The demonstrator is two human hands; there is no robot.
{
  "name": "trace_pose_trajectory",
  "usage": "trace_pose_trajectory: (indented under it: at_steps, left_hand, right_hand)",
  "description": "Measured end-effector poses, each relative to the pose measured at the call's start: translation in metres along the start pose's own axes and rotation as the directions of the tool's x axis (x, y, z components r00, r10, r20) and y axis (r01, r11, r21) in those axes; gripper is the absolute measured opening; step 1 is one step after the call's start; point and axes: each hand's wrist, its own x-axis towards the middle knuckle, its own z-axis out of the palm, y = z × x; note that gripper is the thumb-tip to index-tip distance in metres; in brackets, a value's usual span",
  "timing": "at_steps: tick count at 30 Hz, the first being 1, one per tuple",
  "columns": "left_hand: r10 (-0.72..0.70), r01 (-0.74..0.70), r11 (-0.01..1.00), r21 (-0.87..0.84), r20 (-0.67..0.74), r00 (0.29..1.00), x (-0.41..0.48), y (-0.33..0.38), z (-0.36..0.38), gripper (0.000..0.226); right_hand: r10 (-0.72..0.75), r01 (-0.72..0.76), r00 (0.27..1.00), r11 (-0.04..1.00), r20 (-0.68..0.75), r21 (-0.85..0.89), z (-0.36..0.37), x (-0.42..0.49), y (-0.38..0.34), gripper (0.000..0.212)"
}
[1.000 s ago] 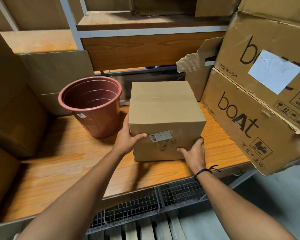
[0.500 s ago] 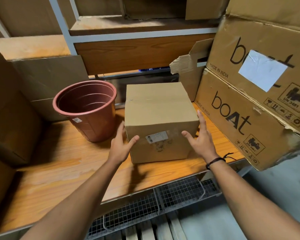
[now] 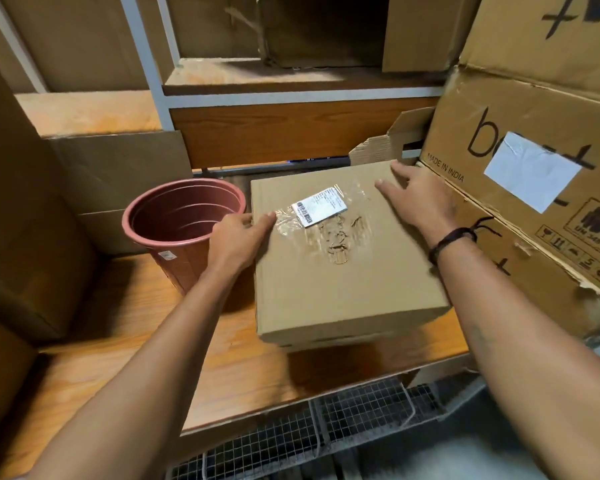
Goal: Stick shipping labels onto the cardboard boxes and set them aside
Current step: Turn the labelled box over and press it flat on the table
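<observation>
Cardboard box (image 3: 343, 271) with taped barcode label (image 3: 319, 206), left hand (image 3: 239, 237) gripping edge, right hand (image 3: 420, 199) flat on top, "MADE IN INDIA" carton (image 3: 520, 109) beside

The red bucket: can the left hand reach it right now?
Probably yes. The left hand sits right beside the red bucket, nothing between them, though it grips the cardboard box.

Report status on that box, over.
Hands: left hand grips cardboard box left edge; right hand flat on far corner. Its label faces up. Red pot close left, boAt carton close right.
</observation>
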Motion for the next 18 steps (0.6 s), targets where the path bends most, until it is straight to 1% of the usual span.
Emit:
trace_pose_trajectory:
  at_steps: [3, 5, 7, 10, 14, 16, 17, 18]
  left_hand:
    - [-0.085, 0.085, 0.996, 0.014, 0.083, 0.993, 0.005, 0.001, -0.004, 0.061]
    - [-0.122, 0.119, 0.992, 0.039, 0.104, 0.987, 0.009, -0.003, -0.004, 0.058]
    - [-0.150, 0.141, 0.987, 0.080, 0.118, 0.982, 0.012, -0.008, -0.004, 0.057]
    - [-0.191, 0.170, 0.977, 0.128, 0.176, 0.966, 0.015, -0.018, 0.000, 0.058]
    - [-0.268, 0.212, 0.943, 0.256, 0.212, 0.940, 0.007, -0.033, 0.008, 0.060]
    - [-0.237, 0.189, 0.955, 0.227, 0.211, 0.948, 0.004, -0.038, 0.010, 0.058]
    - [-0.191, 0.154, 0.973, 0.173, 0.225, 0.955, 0.003, -0.039, 0.010, 0.058]
    - [-0.125, 0.100, 0.989, 0.108, 0.249, 0.961, 0.001, -0.038, 0.008, 0.063]
  right_hand:
    - [0.063, -0.044, 0.984, 0.992, 0.169, -0.117, 0.007, 0.010, -0.007, 0.057]
    - [0.088, -0.064, 0.968, 0.992, 0.235, -0.110, 0.019, 0.009, -0.006, 0.055]
    - [0.104, -0.081, 0.957, 0.992, 0.270, -0.096, 0.032, 0.006, 0.000, 0.054]
    - [0.119, -0.100, 0.945, 0.992, 0.305, -0.078, 0.051, 0.001, 0.010, 0.055]
    - [0.104, -0.088, 0.935, 0.994, 0.339, -0.062, 0.070, -0.007, 0.017, 0.054]
    - [0.110, -0.086, 0.931, 0.993, 0.347, -0.084, 0.075, -0.009, 0.018, 0.054]
    - [0.121, -0.094, 0.930, 0.991, 0.348, -0.095, 0.076, -0.010, 0.017, 0.053]
    - [0.128, -0.096, 0.929, 0.989, 0.346, -0.110, 0.076, -0.010, 0.015, 0.052]
